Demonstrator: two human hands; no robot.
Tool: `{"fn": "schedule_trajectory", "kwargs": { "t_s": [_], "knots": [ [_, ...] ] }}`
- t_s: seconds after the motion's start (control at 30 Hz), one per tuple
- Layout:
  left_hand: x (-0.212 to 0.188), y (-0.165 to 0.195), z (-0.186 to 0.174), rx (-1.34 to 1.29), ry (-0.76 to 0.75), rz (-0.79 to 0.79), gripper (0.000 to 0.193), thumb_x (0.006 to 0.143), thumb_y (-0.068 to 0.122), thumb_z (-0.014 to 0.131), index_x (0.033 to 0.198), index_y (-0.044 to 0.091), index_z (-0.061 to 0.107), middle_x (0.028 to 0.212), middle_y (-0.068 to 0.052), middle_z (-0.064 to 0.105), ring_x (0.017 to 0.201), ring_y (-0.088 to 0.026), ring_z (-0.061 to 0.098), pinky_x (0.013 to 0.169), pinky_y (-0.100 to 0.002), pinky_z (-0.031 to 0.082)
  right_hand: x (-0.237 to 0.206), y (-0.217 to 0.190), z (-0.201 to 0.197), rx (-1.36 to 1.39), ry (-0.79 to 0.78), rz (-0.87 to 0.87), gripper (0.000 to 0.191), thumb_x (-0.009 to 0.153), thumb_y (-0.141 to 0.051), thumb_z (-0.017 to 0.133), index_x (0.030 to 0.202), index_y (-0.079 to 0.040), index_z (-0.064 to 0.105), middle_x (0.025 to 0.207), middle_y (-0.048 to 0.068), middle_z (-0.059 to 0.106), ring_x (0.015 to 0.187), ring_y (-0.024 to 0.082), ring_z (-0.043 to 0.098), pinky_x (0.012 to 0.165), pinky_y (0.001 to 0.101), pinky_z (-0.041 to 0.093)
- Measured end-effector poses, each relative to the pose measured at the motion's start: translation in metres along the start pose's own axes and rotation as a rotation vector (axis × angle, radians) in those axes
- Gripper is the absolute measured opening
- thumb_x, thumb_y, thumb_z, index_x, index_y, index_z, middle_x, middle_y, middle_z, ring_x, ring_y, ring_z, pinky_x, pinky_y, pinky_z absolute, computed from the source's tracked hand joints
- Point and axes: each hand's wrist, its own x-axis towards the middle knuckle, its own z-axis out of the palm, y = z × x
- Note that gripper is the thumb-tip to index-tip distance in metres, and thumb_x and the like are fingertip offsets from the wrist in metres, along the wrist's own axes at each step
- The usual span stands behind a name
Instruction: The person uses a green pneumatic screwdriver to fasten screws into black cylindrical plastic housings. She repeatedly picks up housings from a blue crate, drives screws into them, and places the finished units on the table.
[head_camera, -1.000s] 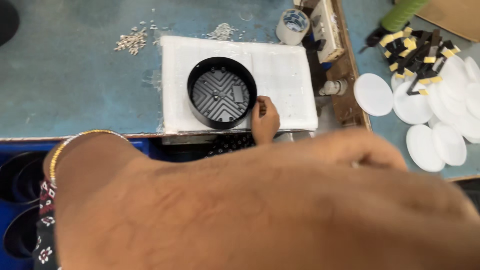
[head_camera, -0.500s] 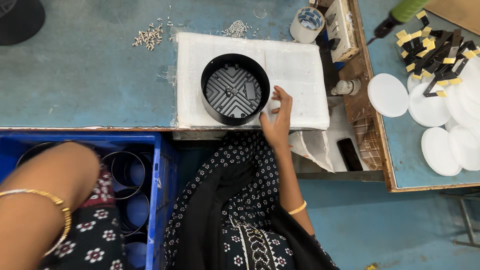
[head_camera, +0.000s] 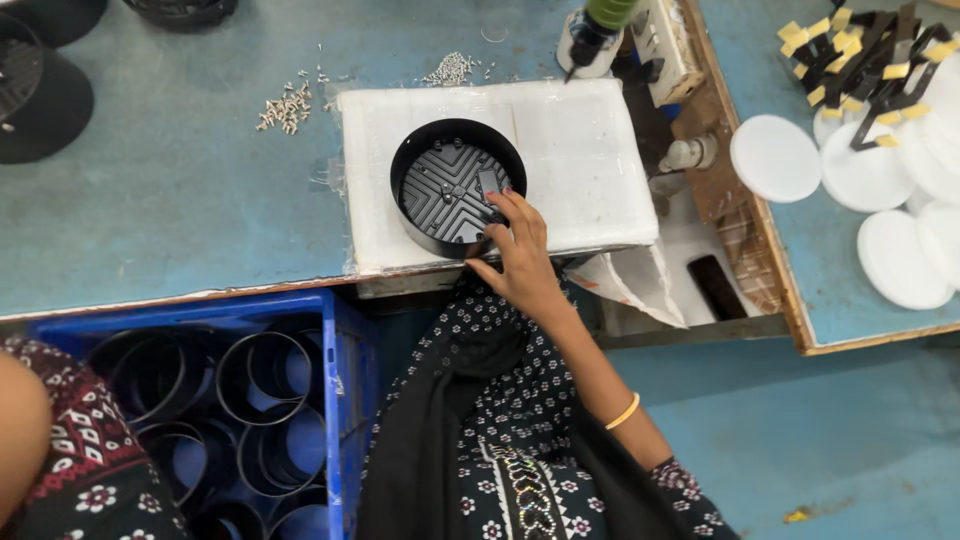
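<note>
The right hand (head_camera: 520, 255) rests on the near rim of the round black housing (head_camera: 457, 186), with its fingers curled over the edge, pinching the wall lightly. The housing stands on a white foam pad (head_camera: 590, 160) on the blue table (head_camera: 170, 200). The left hand is outside the picture. A blue crate (head_camera: 345, 370) with black rings stands below.

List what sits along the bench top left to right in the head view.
Black round part → loose screws → white foam pad → black round housing with right hand on its rim → white discs → black and yellow clips.
</note>
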Motion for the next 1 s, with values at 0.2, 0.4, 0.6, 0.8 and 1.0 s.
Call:
{"fn": "schedule_trajectory", "kwargs": {
  "t_s": [0.2,0.4,0.6,0.8,1.0],
  "knots": [
    [-0.004,-0.024,-0.010,0.013,-0.009,-0.011,0.026,0.104,0.015,0.065,0.126,0.000,0.067,0.121,-0.011,0.069,0.108,-0.016,0.062,0.096,-0.030,0.051,0.009,-0.009,-0.012,0.034,0.018,-0.093,0.052,0.075,-0.022,0.092,0.107,-0.003,0.056,0.130,0.011,0.059,0.133,0.033,0.048,0.114,0.0505,0.040],
    [-0.016,-0.012,-0.016,0.032,0.001,-0.009,0.026,0.103,0.015,0.066,0.123,-0.001,0.069,0.118,-0.012,0.071,0.105,-0.016,0.063,0.093,-0.030,0.052,0.005,-0.014,-0.010,0.670,0.100,0.279,0.062,0.077,-0.020,0.089,0.124,0.003,0.056,0.121,0.014,0.061,0.115,0.027,0.062,0.098,0.0431,0.055],
    [-0.055,-0.099,-0.048,0.105,0.399,-0.085,0.026,0.103,0.015,0.067,0.121,-0.003,0.070,0.115,-0.013,0.073,0.101,-0.016,0.063,0.090,-0.029,0.052,0.013,0.012,0.017,1.438,0.215,0.753,0.061,0.091,-0.035,0.071,0.133,0.004,0.049,0.123,0.019,0.062,0.110,0.025,0.068,0.079,0.0396,0.063],
    [-0.013,-0.287,-0.113,0.225,1.109,-0.711,0.053,0.096,0.029,0.068,0.136,-0.002,0.053,0.108,-0.014,0.069,0.088,-0.018,0.070,0.073,-0.031,0.058,0.018,0.052,-0.003,1.285,0.140,1.027,0.086,0.096,-0.063,0.046,0.149,0.004,0.037,0.129,0.023,0.057,0.107,0.023,0.064,0.071,0.0308,0.063],
    [0.027,-0.290,-0.108,0.445,0.928,-0.984,0.044,0.100,0.034,0.051,0.113,-0.007,0.060,0.061,-0.016,0.066,0.049,-0.024,0.069,0.054,-0.033,0.056,0.014,0.056,-0.012,1.256,-0.007,0.977,0.094,0.094,-0.071,0.033,0.148,0.006,0.031,0.128,0.029,0.061,0.110,0.031,0.068,0.069,0.0361,0.065]
  ]
}}
